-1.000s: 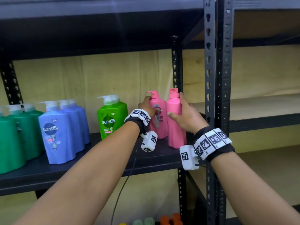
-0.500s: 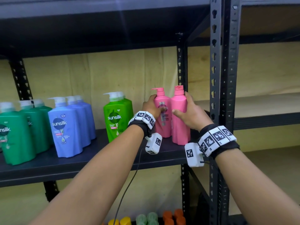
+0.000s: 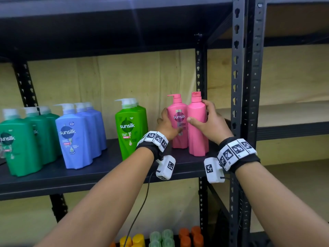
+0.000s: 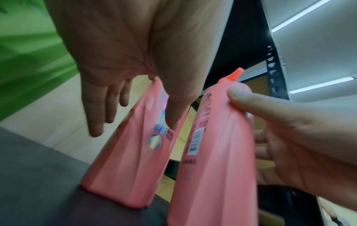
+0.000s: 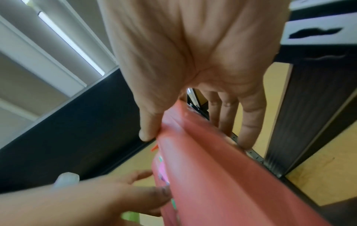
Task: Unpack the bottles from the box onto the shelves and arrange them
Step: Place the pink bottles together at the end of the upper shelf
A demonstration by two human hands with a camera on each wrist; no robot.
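Observation:
Two pink bottles stand side by side at the right end of the black shelf (image 3: 92, 175). The left pink bottle (image 3: 178, 111) shows its sunsilk label to the front. The right pink bottle (image 3: 197, 136) shows its back. My left hand (image 3: 168, 123) lies against the left bottle's side, thumb on the label (image 4: 164, 122). Its fingers (image 4: 96, 116) are straight and just clear of the bottle. My right hand (image 3: 203, 113) grips the right bottle, with the thumb (image 4: 239, 94) on its front and the fingers round the far side. No box is in view.
Left of the pink pair stand light green bottles (image 3: 130, 129), blue bottles (image 3: 76, 136) and dark green bottles (image 3: 19, 145). Black uprights (image 3: 237, 104) rise just right of my right hand. Coloured bottle caps (image 3: 160, 237) show on the shelf below. Wooden shelves (image 3: 284, 113) lie to the right.
My left hand has slid down from the left bottle's shoulder to its side and loosened, and the label now shows in full. My right hand has stayed on the right bottle.

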